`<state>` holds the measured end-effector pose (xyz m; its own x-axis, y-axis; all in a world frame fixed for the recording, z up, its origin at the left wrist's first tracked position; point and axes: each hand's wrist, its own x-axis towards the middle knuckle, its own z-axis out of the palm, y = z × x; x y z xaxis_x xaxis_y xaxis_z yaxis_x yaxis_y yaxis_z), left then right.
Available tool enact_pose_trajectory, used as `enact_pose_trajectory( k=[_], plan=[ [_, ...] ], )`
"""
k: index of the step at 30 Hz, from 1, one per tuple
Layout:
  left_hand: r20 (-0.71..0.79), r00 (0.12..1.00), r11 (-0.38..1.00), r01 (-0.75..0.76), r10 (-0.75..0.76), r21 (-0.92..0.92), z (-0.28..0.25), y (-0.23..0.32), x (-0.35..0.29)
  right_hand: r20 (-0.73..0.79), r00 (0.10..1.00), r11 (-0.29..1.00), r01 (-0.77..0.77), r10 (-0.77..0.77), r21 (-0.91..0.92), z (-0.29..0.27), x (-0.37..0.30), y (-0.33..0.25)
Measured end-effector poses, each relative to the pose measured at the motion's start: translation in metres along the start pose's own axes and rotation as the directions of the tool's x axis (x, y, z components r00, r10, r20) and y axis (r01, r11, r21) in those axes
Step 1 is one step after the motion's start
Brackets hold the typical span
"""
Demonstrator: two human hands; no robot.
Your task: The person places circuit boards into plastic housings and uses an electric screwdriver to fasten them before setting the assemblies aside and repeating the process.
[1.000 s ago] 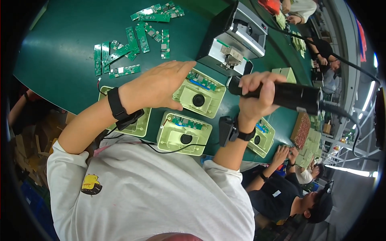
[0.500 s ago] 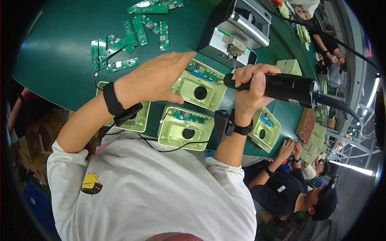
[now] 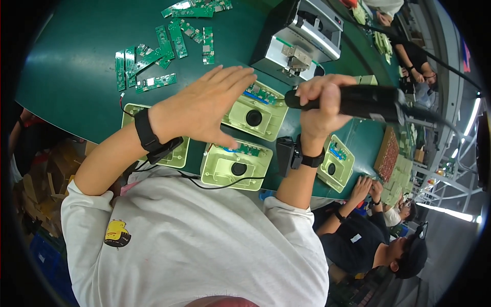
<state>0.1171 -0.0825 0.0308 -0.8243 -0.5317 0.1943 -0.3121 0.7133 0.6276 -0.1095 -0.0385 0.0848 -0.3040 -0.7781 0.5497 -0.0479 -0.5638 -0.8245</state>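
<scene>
My right hand [image 3: 323, 107] is wrapped round a black electric screwdriver [image 3: 368, 100], held nearly level with its tip pointing left. The tip end is just off the right edge of a pale green plastic housing [image 3: 279, 120]. That housing holds a round black speaker [image 3: 254, 117], a green circuit board [image 3: 268, 95] and a blue strip. Above the housing's left part, my left hand [image 3: 204, 105] is open, fingers stretched out and thumb spread; it hides that side. The left thumb reaches over a second, nearer housing [image 3: 212, 171], which has its own speaker and board.
A third housing [image 3: 179, 157] lies partly under my left wrist; another [image 3: 345, 174] is right of my right forearm. Loose circuit boards [image 3: 163, 48] are scattered at the far left. A silver-black machine [image 3: 279, 56] stands beyond. Right, a co-worker's hands [image 3: 365, 189] are near a reddish tray [image 3: 387, 156].
My left hand has shifted slightly toward me and its fingers and thumb have spread wider. My right hand has moved slightly right with the screwdriver, whose back end is blurred.
</scene>
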Motion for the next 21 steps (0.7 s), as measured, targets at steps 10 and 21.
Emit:
enact_pose_trajectory(
  k=[10,21],
  plan=[
    [0.016,0.999,0.997,-0.031,0.03,0.073,0.004,0.003,0.005,-0.063,0.991,0.993,0.113,-0.116,-0.036,0.009,0.056,0.003],
    [0.083,0.996,0.993,-0.028,0.037,-0.111,-0.014,-0.012,0.001,0.331,0.943,0.983,-0.086,0.029,0.161,0.046,-0.064,-0.054]
  ],
)
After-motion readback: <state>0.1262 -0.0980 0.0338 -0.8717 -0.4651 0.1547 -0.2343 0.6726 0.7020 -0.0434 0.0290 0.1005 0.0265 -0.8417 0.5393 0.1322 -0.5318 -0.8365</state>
